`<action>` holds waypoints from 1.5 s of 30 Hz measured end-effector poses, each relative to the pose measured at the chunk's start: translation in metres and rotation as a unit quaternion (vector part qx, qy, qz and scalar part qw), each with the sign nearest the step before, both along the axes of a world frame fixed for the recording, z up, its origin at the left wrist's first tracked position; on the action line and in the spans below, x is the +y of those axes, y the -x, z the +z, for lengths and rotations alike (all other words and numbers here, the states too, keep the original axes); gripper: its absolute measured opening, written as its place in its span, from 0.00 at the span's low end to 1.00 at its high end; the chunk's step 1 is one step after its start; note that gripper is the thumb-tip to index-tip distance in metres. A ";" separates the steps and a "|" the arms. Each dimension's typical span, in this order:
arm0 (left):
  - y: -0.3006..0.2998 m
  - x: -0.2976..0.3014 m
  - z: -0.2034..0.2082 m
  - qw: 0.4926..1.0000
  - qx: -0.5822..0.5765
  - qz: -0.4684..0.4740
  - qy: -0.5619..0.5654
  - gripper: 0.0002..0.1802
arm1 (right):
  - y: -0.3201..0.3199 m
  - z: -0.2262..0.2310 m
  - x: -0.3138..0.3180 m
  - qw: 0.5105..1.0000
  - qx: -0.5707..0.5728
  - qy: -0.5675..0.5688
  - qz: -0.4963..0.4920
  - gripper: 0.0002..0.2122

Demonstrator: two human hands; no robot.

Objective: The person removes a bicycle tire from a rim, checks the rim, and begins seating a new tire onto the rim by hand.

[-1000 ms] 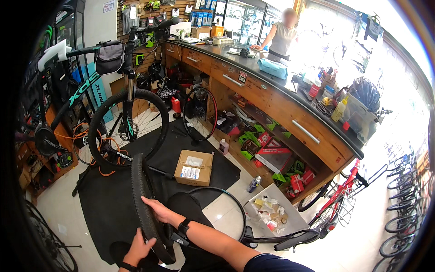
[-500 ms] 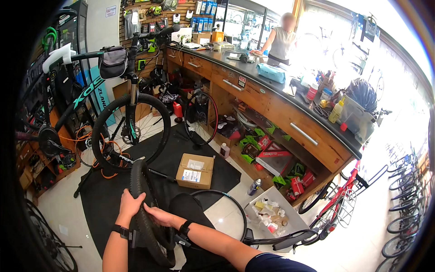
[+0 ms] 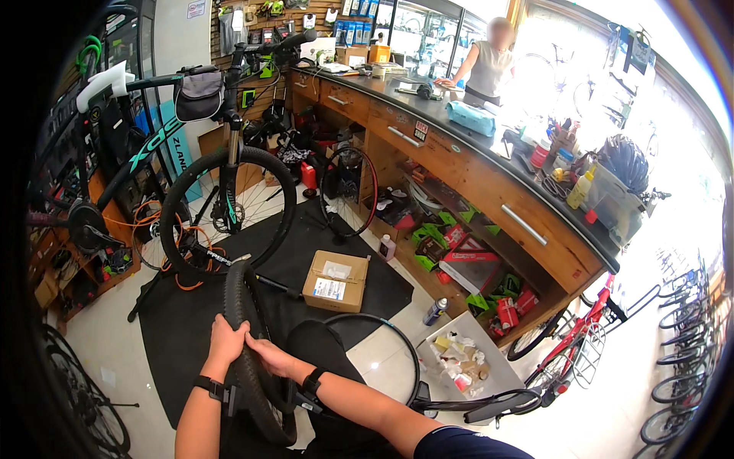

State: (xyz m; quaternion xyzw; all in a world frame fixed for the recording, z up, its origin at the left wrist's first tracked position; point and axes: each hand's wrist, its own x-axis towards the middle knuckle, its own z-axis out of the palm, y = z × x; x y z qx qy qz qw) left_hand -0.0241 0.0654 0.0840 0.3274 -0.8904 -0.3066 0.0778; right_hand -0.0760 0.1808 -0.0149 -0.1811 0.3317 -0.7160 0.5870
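We are holding a chunky black tyre (image 3: 252, 386) upright in front of us, a little tilted, above the dark mat (image 3: 180, 344). Our left hand (image 3: 227, 340) is gripping it from the left side, its fingers closing over the knobbly tread and its thumb pointing inward. Our right hand (image 3: 274, 358) is taking the right side with its thumb coming up to meet the left one, and its fingers are disappearing behind the sidewall, so we cannot tell how their tips are sitting. Both hands are working on one short stretch, just beside each other, and we judge that this is serving us well: with the thumbs so near, we are feeling any pinch or slack in the same spot.

To do this well, we should be sharing the load evenly, squeezing with the thumbs rather than twisting the wrists, and watching the lower part, which is hanging near our legs. The top end is standing near the front wheel (image 3: 290, 203) of the parked bike, and the cardboard box (image 3: 335, 294) is sitting to the right, so we should be turning the tyre gently.
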 end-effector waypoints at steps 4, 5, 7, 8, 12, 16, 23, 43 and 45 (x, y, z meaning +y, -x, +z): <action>-0.003 0.001 0.000 1.000 -0.009 -0.006 0.009 0.44 | 0.003 0.000 -0.002 0.999 0.007 -0.006 -0.031 0.35; -0.003 0.002 0.000 1.000 -0.007 -0.010 0.008 0.45 | 0.005 -0.002 -0.004 0.999 0.009 -0.011 -0.036 0.36; -0.003 0.007 0.002 1.000 -0.004 -0.017 0.005 0.46 | 0.003 -0.004 -0.009 0.994 -0.039 -0.008 -0.102 0.36; -0.003 0.011 0.003 1.000 -0.004 -0.017 0.005 0.46 | 0.006 -0.003 -0.009 0.991 -0.055 -0.010 -0.119 0.36; -0.012 0.017 -0.005 1.000 0.023 -0.011 0.017 0.41 | 0.005 0.016 -0.006 0.984 -0.098 -0.022 -0.148 0.29; -0.017 0.018 -0.001 1.000 0.024 -0.009 0.002 0.41 | 0.005 0.031 -0.001 0.984 -0.083 -0.009 -0.155 0.27; -0.035 0.031 0.010 0.997 0.074 -0.013 0.023 0.39 | 0.011 0.009 -0.010 0.992 -0.048 0.094 -0.063 0.30; -0.052 0.025 -0.023 0.982 0.153 -0.088 0.072 0.35 | 0.014 -0.003 -0.016 0.994 0.081 0.035 -0.067 0.30; -0.053 0.022 -0.026 0.983 0.152 -0.079 0.070 0.34 | 0.011 -0.002 -0.017 0.994 0.076 0.033 -0.073 0.31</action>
